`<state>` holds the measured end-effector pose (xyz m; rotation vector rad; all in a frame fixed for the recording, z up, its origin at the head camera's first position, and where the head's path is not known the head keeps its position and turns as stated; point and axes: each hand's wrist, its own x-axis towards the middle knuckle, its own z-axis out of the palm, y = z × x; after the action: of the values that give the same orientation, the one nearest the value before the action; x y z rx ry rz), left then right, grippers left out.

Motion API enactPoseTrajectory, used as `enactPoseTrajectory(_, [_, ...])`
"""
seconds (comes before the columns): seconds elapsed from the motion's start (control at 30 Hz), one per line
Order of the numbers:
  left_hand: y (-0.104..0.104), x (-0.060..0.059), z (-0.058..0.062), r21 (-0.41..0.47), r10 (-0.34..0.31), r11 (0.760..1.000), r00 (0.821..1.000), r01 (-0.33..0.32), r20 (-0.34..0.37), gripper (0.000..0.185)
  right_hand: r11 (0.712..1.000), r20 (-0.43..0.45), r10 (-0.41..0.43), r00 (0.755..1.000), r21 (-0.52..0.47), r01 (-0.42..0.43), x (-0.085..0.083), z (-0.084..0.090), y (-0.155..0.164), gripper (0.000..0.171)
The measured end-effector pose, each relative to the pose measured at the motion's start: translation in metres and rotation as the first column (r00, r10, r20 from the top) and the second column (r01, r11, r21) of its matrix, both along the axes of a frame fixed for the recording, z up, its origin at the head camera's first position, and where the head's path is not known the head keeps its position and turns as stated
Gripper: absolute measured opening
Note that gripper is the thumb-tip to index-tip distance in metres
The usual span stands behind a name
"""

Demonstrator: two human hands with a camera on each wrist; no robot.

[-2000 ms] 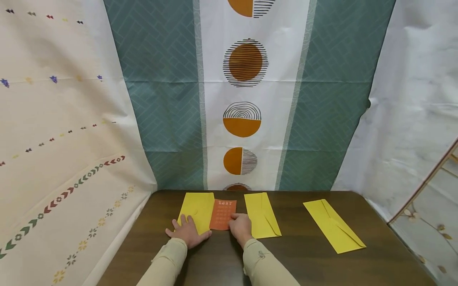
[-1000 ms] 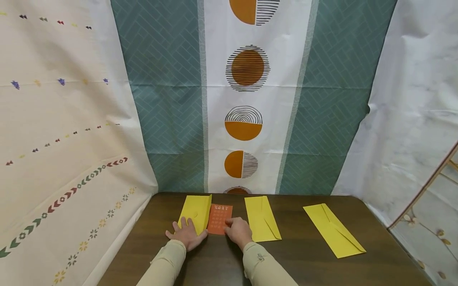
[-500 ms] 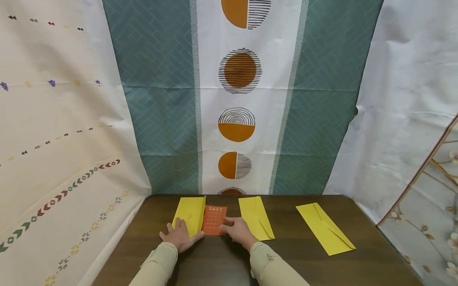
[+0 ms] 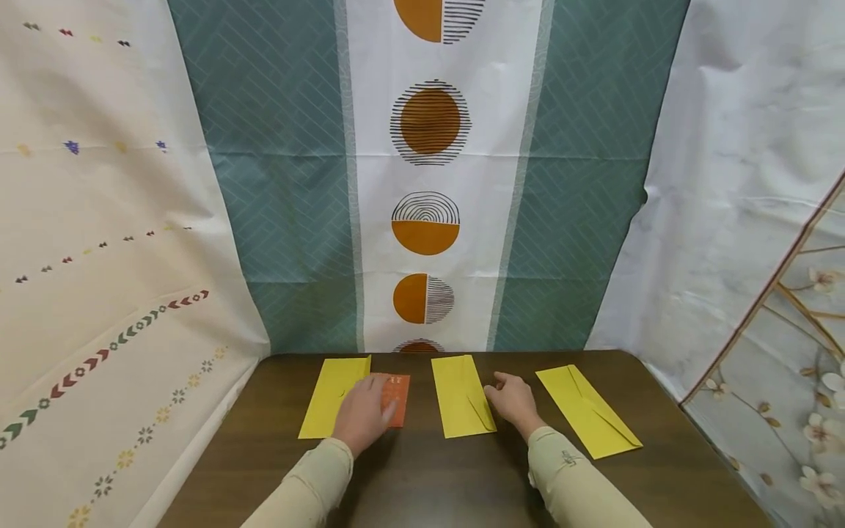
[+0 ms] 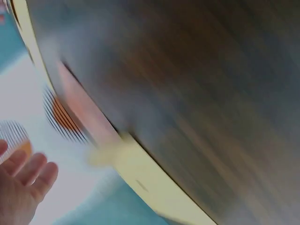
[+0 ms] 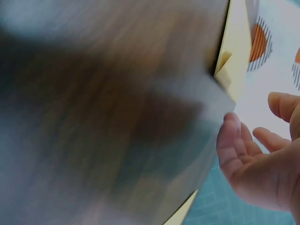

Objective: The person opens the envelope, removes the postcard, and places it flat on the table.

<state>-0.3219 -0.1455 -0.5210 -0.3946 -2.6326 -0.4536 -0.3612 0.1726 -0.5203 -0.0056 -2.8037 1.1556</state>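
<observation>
Three yellow envelopes lie in a row on the dark wooden table. An orange card pokes out from the right side of the left envelope. My left hand lies flat, fingers straight, across that envelope's edge and the card; its fingers look straight in the blurred left wrist view. My right hand hovers between the middle envelope and the right envelope, fingers loosely curled and holding nothing. The right wrist view shows those relaxed fingers beside a yellow envelope edge.
Patterned cloth hangs close behind the table: a teal and white panel with orange circles, a cream sheet on the left, a white one on the right. The table's near half shows bare wood.
My right hand has let go of the orange card and moved right past the middle envelope. My left hand has slid right onto the card, and less of the card shows.
</observation>
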Motion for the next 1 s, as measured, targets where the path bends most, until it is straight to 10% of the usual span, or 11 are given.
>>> enactPoseTrajectory(0.33, [0.083, 0.0, -0.021, -0.082, -0.14, 0.984, 0.971, 0.159, 0.196, 0.064, 0.997, 0.035, 0.074, 0.997, 0.011, -0.075, 0.001, -0.013, -0.006, 0.057])
enactPoseTrajectory(1.0, [0.099, 0.005, -0.042, -0.172, -0.12, 0.97, 0.954, 0.172, 0.274, 0.061, 0.989, 0.078, 0.09, 0.993, 0.111, -0.098, 0.011, -0.024, -0.028, 0.085])
